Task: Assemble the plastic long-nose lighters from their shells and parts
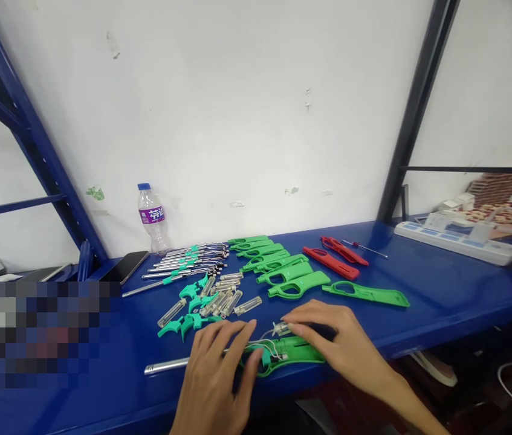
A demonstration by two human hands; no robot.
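My right hand (pixel 335 332) is pinching a clear part (pixel 281 328) by the green shell (pixel 303 353); my left hand (pixel 219 365) is gripping the shell's metal-tube (pixel 167 366) end.

Only writing we can make out is on the bottle (pixel 150 228) by the wall: its purple label (pixel 153 215) has big white Chinese characters, 芬 for sure, and the next looks like 达, though it curves off round the side. Small white print left of those is too tiny for us, sorry.
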